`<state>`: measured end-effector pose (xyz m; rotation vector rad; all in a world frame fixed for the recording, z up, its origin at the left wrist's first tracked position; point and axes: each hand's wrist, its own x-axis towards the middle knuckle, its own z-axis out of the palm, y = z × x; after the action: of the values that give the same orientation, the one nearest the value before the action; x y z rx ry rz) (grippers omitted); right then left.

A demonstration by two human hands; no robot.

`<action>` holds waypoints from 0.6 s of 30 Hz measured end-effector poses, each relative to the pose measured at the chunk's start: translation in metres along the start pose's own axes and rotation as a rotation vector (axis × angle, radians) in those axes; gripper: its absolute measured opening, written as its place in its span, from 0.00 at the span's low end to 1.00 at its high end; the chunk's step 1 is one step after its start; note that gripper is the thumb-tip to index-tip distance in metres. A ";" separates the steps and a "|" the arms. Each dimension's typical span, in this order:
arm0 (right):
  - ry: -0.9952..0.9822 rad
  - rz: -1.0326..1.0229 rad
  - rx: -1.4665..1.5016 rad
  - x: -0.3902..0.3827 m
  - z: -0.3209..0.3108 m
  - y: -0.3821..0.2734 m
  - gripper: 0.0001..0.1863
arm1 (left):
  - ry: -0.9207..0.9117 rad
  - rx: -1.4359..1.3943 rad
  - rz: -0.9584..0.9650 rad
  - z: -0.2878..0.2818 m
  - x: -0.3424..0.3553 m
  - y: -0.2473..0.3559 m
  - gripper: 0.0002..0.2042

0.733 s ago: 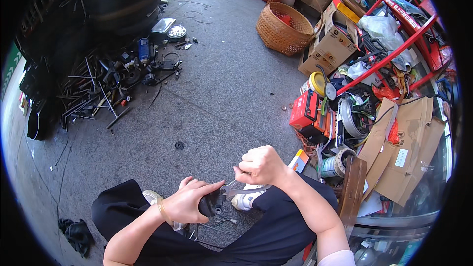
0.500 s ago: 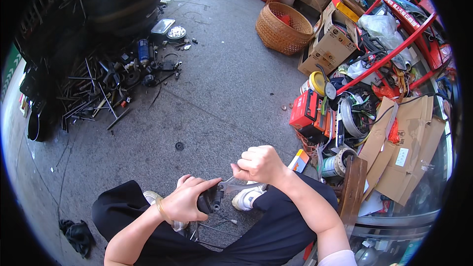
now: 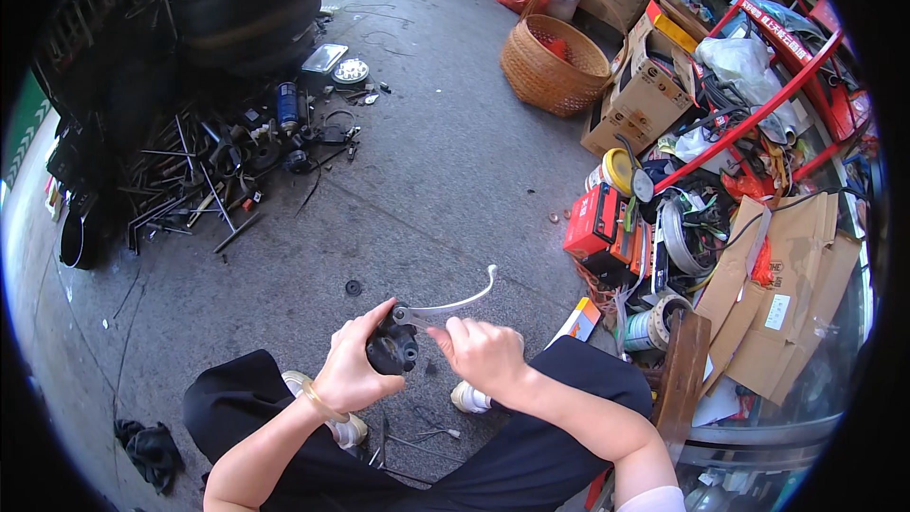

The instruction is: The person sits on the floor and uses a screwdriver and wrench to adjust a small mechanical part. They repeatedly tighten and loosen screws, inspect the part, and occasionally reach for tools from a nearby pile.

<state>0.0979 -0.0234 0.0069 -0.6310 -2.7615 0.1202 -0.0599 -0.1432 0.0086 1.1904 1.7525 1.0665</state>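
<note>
My left hand, with a bangle at the wrist, is wrapped around the black housing of a brake lever assembly, held above the floor between my knees. From the top of this housing a curved silver lever reaches away to the right and ends in a small rounded tip. My right hand is closed just below the lever, thumb and fingertips close to the lever's pivot end. Whatever its fingers pinch is too small or hidden to make out.
Thin rods and a cable lie between my feet. A small black ring sits on the floor ahead. Loose tools are heaped at the left near stacked tyres. To the right stand a red battery box, flattened cardboard and a wicker basket.
The brake lever assembly has been raised and turned, so the silver lever now points away from me. My right hand has moved down and nearer to me, off the lever's length.
</note>
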 end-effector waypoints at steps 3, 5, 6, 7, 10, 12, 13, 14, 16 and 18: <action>-0.175 0.135 0.192 -0.009 0.005 -0.012 0.18 | 0.025 0.156 0.050 0.001 -0.001 0.003 0.42; -0.316 0.216 0.337 -0.009 0.006 -0.014 0.19 | 0.047 0.248 0.083 0.005 -0.003 0.005 0.42; -0.385 0.256 0.409 -0.009 0.005 -0.014 0.20 | 0.058 0.294 0.100 0.006 -0.004 0.005 0.42; -0.470 0.360 0.567 -0.007 0.003 -0.013 0.25 | 0.060 0.313 0.097 0.007 -0.005 0.005 0.42; -0.586 0.466 0.901 -0.001 -0.004 -0.006 0.26 | 0.102 0.324 0.087 0.009 -0.004 0.007 0.41; -0.538 0.414 0.800 0.010 -0.020 -0.005 0.24 | 0.085 0.272 0.034 0.007 -0.003 0.007 0.41; -0.514 0.386 0.749 0.015 -0.026 -0.002 0.23 | 0.078 0.245 0.007 0.006 -0.003 0.006 0.41; -0.437 0.270 0.613 0.015 -0.031 0.005 0.20 | 0.062 0.251 0.029 0.004 -0.002 0.007 0.41; -0.229 -0.053 0.382 0.017 -0.036 0.026 0.18 | 0.029 0.264 0.065 0.001 -0.002 0.005 0.40; -0.272 -0.057 0.406 0.025 -0.050 0.042 0.24 | -0.076 0.294 0.078 -0.003 0.000 0.008 0.40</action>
<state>0.1089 0.0258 0.0554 -0.4532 -2.8745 0.7838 -0.0597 -0.1420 0.0174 1.4691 1.8600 0.8140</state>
